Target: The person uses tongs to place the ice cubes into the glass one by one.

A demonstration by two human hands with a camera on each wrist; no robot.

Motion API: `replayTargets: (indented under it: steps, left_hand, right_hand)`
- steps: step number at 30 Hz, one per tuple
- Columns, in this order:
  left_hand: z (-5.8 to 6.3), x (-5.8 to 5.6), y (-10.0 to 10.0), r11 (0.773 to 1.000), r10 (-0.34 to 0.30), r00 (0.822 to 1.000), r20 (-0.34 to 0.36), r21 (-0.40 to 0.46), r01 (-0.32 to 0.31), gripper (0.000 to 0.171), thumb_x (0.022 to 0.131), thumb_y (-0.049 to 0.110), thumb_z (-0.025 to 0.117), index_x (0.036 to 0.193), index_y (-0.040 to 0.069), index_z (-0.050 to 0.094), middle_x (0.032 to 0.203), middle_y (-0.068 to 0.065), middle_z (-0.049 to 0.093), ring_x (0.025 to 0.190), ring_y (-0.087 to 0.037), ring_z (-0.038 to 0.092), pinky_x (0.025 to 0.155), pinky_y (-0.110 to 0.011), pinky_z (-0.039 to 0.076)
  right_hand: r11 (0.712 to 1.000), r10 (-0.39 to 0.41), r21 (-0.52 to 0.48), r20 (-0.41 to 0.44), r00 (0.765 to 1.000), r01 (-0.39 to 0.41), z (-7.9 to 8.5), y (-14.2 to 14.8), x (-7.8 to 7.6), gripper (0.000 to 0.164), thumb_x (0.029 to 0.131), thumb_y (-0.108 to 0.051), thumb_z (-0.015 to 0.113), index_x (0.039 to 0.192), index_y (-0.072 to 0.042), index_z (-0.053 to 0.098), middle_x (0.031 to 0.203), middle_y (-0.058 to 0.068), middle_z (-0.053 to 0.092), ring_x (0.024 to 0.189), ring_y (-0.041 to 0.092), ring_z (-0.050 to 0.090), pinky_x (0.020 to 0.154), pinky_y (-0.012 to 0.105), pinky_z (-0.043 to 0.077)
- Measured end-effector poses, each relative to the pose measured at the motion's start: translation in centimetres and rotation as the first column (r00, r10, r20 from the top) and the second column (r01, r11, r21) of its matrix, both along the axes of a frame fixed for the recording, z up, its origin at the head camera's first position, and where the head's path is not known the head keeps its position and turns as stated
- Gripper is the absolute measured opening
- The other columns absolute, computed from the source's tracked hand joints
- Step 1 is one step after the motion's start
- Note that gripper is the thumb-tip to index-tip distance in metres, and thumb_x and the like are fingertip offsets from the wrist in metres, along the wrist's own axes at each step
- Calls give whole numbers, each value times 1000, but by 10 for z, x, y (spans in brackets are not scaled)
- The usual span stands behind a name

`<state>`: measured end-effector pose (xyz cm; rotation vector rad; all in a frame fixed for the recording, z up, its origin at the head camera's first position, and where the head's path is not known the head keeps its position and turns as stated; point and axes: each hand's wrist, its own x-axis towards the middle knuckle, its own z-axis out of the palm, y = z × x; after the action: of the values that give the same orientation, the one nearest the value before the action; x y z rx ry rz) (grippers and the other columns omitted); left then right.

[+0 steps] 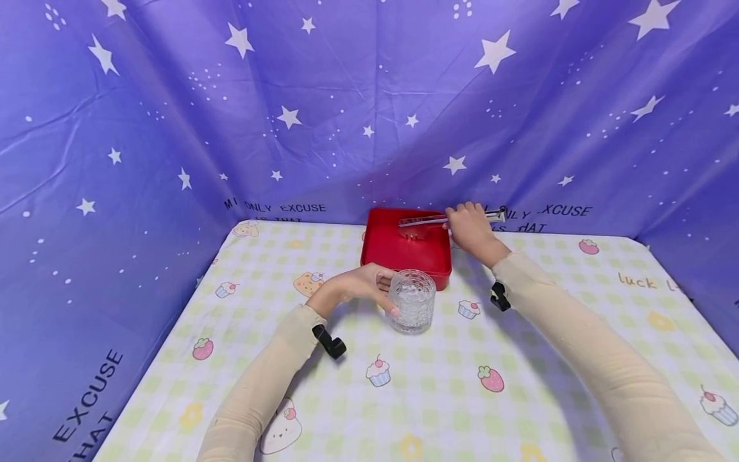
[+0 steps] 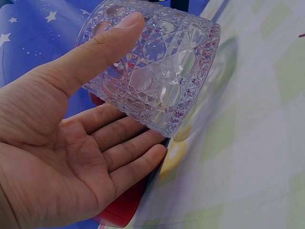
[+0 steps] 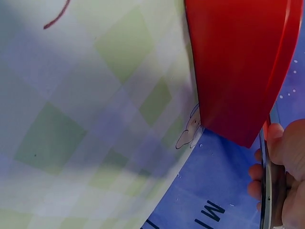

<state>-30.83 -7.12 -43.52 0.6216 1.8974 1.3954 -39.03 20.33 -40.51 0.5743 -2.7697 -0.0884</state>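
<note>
A clear patterned glass (image 1: 412, 305) stands upright on the tablecloth, in front of a red square tray (image 1: 383, 247). My left hand (image 1: 364, 282) is at its left side. In the left wrist view the thumb (image 2: 109, 47) lies along the glass wall, while the other fingers (image 2: 126, 148) reach nearly straight at its far side, the palm showing. My right hand (image 1: 470, 231) grips silver metal tongs (image 1: 424, 220) at the tray's right rim. Their tips extend over the inside of the tray, above small golden bits (image 1: 412, 237). In the right wrist view the fingers wrap the tongs' handle (image 3: 268, 195).
The table has a green-and-white checked cloth (image 1: 439, 398) printed with cupcakes and strawberries. A blue star-patterned curtain (image 1: 346, 96) hangs right behind the tray and along both sides. The tray sits against the table's back edge.
</note>
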Motion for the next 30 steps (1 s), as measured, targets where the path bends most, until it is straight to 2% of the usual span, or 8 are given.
replayTargets:
  steps: [16,30]
  left_hand:
    - [2,0,1,1000,11,1000,-6,-28,-11,71,76,-1,83,143,3,57,136,-13,67,121,-18,64,107,-29,52]
    - [1,1,0,1000,6,1000,-12,-28,-6,72,75,-2,83,142,3,58,133,-13,68,117,-15,65,106,-28,53]
  right_hand:
    - [1000,-21,-7,32,999,21,-2,-2,-1,21,100,-15,60,108,5,63,97,30,70,95,49,63,83,56,49]
    - [1000,-20,3,-9,1000,20,-5,-5,0,20,99,-14,61,105,5,64,95,30,70,93,47,64,86,56,50]
